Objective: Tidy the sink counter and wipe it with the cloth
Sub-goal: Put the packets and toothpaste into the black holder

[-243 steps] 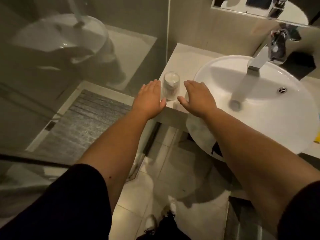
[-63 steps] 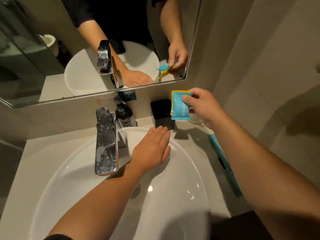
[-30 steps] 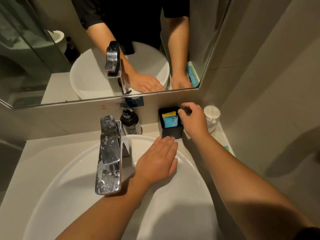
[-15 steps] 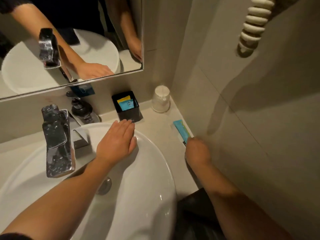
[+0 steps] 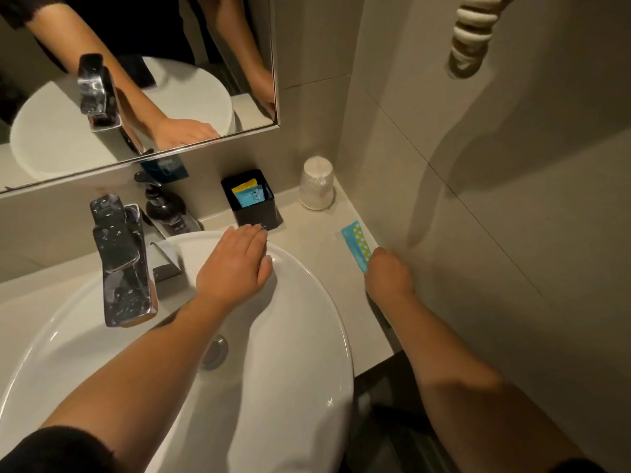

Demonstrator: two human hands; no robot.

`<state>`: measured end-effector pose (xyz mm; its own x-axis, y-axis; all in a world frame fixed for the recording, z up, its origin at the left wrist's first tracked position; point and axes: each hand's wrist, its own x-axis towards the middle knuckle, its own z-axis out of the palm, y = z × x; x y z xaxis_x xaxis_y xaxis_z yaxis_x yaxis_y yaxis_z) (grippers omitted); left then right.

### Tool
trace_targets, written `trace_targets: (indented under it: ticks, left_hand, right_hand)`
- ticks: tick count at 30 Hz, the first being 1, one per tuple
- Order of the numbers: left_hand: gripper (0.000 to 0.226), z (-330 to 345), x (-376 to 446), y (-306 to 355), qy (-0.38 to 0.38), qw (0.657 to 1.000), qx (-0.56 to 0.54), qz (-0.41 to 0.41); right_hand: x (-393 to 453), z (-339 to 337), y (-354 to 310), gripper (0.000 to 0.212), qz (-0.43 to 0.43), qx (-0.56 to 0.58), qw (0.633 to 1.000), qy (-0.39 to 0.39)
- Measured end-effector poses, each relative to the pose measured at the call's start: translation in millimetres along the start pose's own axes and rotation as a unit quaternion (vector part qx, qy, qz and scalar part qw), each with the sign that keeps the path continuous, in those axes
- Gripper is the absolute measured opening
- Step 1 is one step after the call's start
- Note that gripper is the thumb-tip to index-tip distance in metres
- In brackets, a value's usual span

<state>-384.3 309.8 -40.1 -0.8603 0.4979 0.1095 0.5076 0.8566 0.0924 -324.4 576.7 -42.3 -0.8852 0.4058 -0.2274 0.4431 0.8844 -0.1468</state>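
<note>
My left hand (image 5: pixel 235 261) lies flat, fingers together, on the far rim of the white basin (image 5: pixel 307 336). My right hand (image 5: pixel 387 276) is closed over the near end of a long blue packet with yellow dots (image 5: pixel 356 245) that lies on the beige counter (image 5: pixel 307 233) against the right wall. A black square holder (image 5: pixel 252 203) behind the basin holds a yellow and a blue sachet (image 5: pixel 251 194). A wrapped upturned cup (image 5: pixel 317 184) stands in the back right corner. No cloth is in sight.
A chrome tap (image 5: pixel 117 261) juts over the basin on the left, with a dark pump bottle (image 5: pixel 165 208) behind it. A mirror (image 5: pixel 136 80) covers the back wall. A coiled white cord (image 5: pixel 473 32) hangs on the right wall. The counter strip beside the basin is narrow.
My right hand left the black holder, where the blue sachet now sits, and came down onto the long blue packet by the wall. My left hand stayed on the basin rim.
</note>
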Motion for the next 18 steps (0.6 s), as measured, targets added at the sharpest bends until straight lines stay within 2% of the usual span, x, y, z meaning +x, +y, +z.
trace_targets:
  ticks: [4,7,12,16,18]
  left_hand:
    - [0.051,0.0,0.3,-0.4,0.001,1.0,-0.004,-0.005]
    - [0.05,-3.8,-0.2,-0.1,0.005,1.0,-0.01,-0.005]
    - [0.048,-10.4,-2.5,2.9,0.007,1.0,-0.025,-0.006]
    - [0.048,-10.9,-2.3,1.7,0.016,0.999,-0.027,0.004]
    - [0.049,-8.6,-2.4,0.1,0.025,0.999,-0.025,0.008]
  right_hand:
    - [9.4,-8.3,3.7,0.023,0.007,0.058,0.998,-0.038]
    - [15.6,-19.5,1.8,0.019,0.011,0.191,0.98,-0.052]
    - [22.8,-69.8,-33.8,0.021,-0.053,0.462,0.885,-0.026]
    - [31.2,-103.6,-100.8,0.017,-0.15,0.558,0.816,0.001]
    - [39.9,-107.8,-133.2,0.019,-0.179,0.57,0.802,0.014]
